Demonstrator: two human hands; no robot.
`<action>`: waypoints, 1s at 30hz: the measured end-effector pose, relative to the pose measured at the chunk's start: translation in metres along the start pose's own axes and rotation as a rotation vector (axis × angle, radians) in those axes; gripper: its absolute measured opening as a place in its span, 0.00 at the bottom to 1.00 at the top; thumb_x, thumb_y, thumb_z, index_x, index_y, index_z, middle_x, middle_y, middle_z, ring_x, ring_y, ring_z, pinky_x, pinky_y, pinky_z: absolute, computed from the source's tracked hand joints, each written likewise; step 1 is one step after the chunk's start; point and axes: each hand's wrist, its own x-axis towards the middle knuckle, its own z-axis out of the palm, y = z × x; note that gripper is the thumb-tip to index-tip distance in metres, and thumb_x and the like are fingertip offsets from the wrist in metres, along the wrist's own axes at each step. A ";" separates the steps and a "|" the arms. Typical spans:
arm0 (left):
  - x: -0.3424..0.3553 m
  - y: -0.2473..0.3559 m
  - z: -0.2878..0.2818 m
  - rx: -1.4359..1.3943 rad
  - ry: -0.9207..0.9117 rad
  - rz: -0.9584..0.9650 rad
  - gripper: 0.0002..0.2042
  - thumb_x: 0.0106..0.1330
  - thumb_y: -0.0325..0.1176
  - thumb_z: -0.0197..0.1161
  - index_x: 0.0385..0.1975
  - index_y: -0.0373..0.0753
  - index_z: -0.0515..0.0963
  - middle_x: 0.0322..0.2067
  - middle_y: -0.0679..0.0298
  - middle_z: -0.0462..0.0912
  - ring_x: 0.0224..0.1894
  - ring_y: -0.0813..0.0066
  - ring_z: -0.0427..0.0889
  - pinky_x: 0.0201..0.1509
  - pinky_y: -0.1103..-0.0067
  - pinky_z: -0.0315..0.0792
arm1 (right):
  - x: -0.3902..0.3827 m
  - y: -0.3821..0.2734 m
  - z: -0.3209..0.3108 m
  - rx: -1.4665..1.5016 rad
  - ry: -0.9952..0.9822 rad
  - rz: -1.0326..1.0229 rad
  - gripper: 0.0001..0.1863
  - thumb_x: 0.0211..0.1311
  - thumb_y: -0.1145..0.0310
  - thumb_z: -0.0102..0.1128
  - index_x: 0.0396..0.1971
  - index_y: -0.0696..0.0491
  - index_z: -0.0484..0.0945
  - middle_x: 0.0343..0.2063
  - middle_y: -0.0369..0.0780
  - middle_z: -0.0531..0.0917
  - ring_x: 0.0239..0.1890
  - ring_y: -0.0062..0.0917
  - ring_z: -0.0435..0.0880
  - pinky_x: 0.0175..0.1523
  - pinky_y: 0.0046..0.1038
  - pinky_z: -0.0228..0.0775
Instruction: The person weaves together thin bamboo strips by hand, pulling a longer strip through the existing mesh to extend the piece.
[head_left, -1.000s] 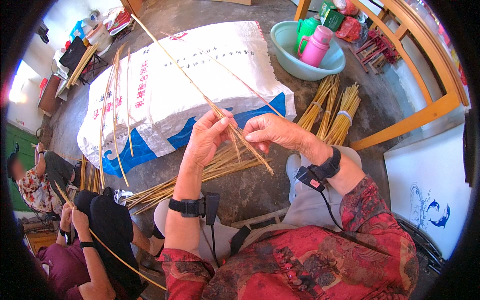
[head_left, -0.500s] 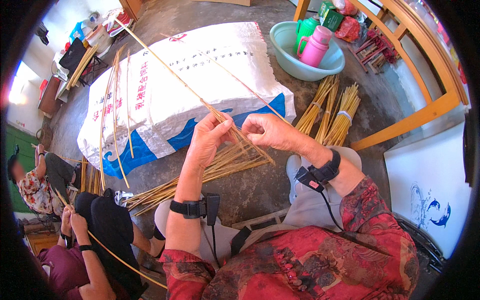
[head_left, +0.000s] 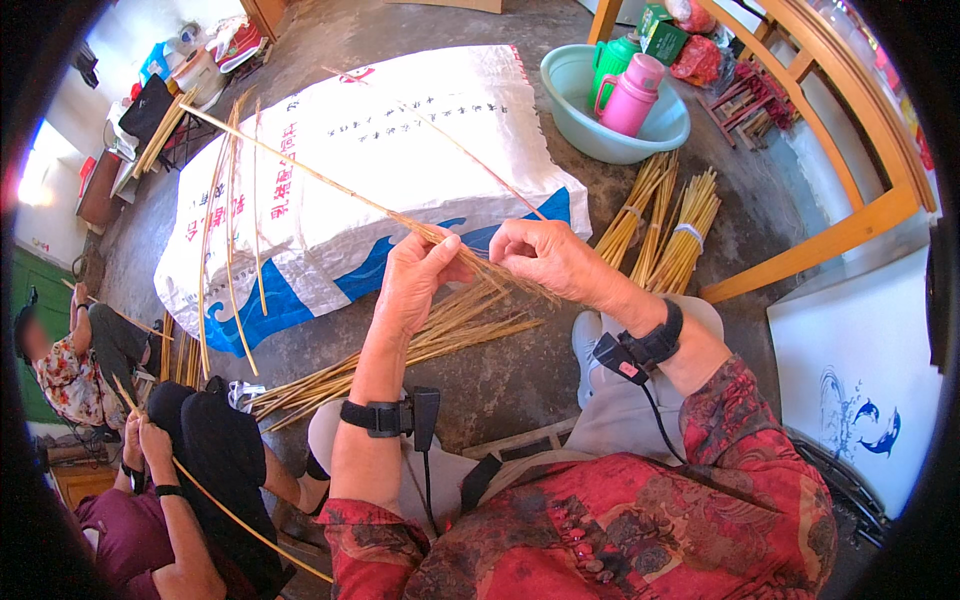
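A long dry straw stalk (head_left: pixel 330 182) slants up to the far left from my left hand (head_left: pixel 425 270), whose thumb and fingers are closed around it near its brushy end. Fine loose fibres (head_left: pixel 492 272) spread from that end toward my right hand (head_left: pixel 548 258). My right fingers are curled in a pinch at these fibres; the exact contact is partly hidden. Below and beyond both hands, a loose pile of similar stalks (head_left: pixel 400 350) lies on the floor. Just past the hands is a white woven sack (head_left: pixel 420 130) with a blue wave print, several thin stalks lying across it.
Tied stalk bundles (head_left: pixel 687 230) lie at the right, near a pale blue basin (head_left: pixel 570 115) holding a pink flask (head_left: pixel 630 95) and a green one. A wooden frame (head_left: pixel 830 250) stands at the right. Two other people sit at the left, the nearer one (head_left: pixel 150 460) holding a stalk.
The stalk in my left hand has swung, its far tip moving left and toward me. My right hand has shifted slightly up, and the brushy end now points more to the right.
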 end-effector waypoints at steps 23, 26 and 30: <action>0.000 -0.003 0.008 0.158 0.096 0.036 0.07 0.58 0.32 0.58 0.30 0.35 0.71 0.24 0.67 0.76 0.24 0.83 0.75 0.30 0.85 0.72 | 0.004 0.010 0.006 -0.274 0.049 -0.057 0.07 0.47 0.70 0.53 0.23 0.58 0.74 0.21 0.44 0.77 0.24 0.32 0.77 0.31 0.27 0.67; -0.001 -0.002 0.008 0.130 0.078 0.016 0.07 0.58 0.31 0.58 0.30 0.35 0.71 0.24 0.67 0.75 0.24 0.82 0.75 0.31 0.84 0.72 | 0.006 0.012 0.005 -0.285 0.057 -0.064 0.07 0.46 0.70 0.54 0.24 0.58 0.74 0.21 0.44 0.77 0.25 0.29 0.77 0.32 0.27 0.67; -0.001 -0.002 0.005 -0.004 0.030 -0.019 0.07 0.58 0.31 0.58 0.31 0.36 0.70 0.26 0.66 0.74 0.26 0.81 0.75 0.32 0.83 0.72 | 0.008 0.014 0.002 -0.142 -0.056 0.022 0.06 0.51 0.71 0.52 0.26 0.59 0.72 0.23 0.37 0.76 0.27 0.18 0.73 0.33 0.20 0.67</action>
